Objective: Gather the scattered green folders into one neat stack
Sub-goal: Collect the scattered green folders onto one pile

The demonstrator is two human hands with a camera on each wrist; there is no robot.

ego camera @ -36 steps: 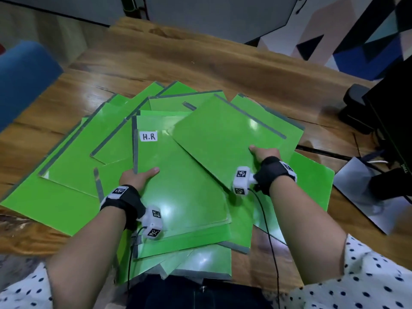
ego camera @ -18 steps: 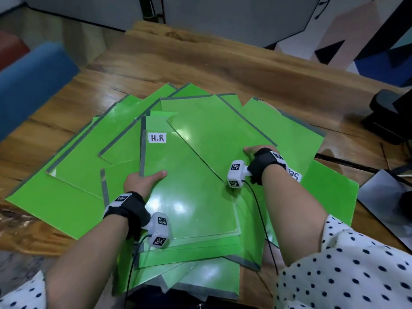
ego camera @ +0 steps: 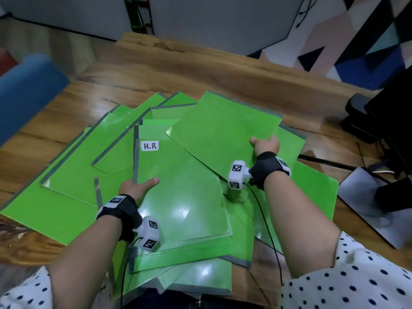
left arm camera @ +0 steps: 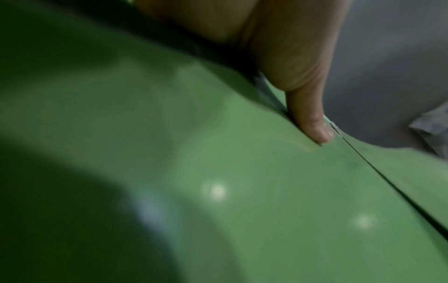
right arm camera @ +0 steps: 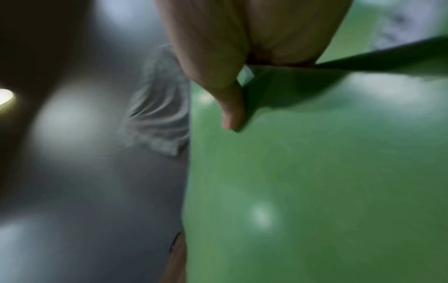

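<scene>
Several glossy green folders with grey spines lie fanned across the wooden table (ego camera: 200, 70). The folder labelled H.R (ego camera: 178, 188) lies on top in the middle. My left hand (ego camera: 139, 186) holds its left spine edge, thumb (left arm camera: 312, 124) pressed on the cover and fingers hidden beneath. My right hand (ego camera: 265, 143) pinches the right edge of a tilted green folder (ego camera: 223, 128) that overlaps the H.R folder's right corner. In the right wrist view the thumb (right arm camera: 230, 113) lies on top of that folder (right arm camera: 315, 181) and its edge runs under the palm.
A blue chair (ego camera: 26, 90) stands at the left. At the right are a black monitor base (ego camera: 365, 117), a black cable (ego camera: 323, 160) and a grey sheet (ego camera: 365, 204). Some folders overhang the table's near edge at my lap.
My right hand has swung its folder further away and to the right, its far corner now higher in the view. The left hand stays on the H.R folder's left edge.
</scene>
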